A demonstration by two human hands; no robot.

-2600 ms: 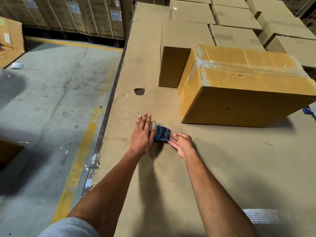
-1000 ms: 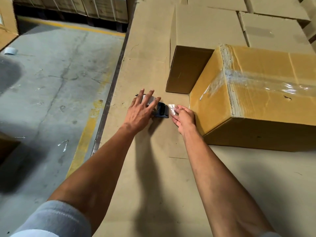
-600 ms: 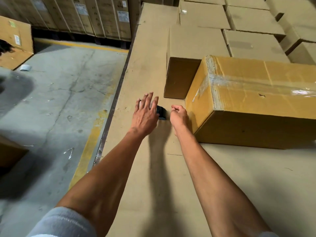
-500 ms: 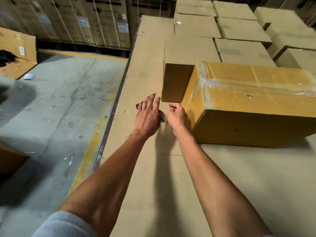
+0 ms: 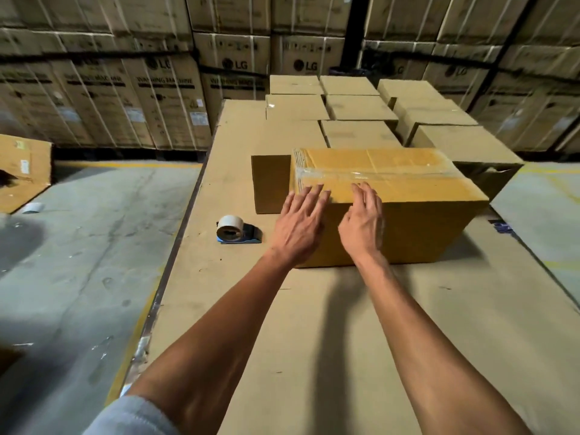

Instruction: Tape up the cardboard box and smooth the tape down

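Note:
A yellow-brown cardboard box (image 5: 417, 227) lies on the cardboard-covered work surface (image 5: 314, 324), with a strip of clear tape (image 5: 376, 175) running along its top seam. My left hand (image 5: 299, 227) and my right hand (image 5: 362, 224) hover side by side at the box's near left top edge, fingers spread and reaching over the top, holding nothing. The blue tape dispenser (image 5: 237, 232) with its pale roll lies alone on the surface, to the left of my left hand.
Several plain closed boxes (image 5: 354, 108) are packed behind the taped one, and a darker box (image 5: 271, 183) stands against its left end. The surface's left edge (image 5: 175, 246) drops to a concrete floor. Tall printed cartons (image 5: 157, 98) line the back wall.
Both hands let go of the tape dispenser and its tape end and rose to the box's top edge. The dispenser stays on the surface. My view has tilted up.

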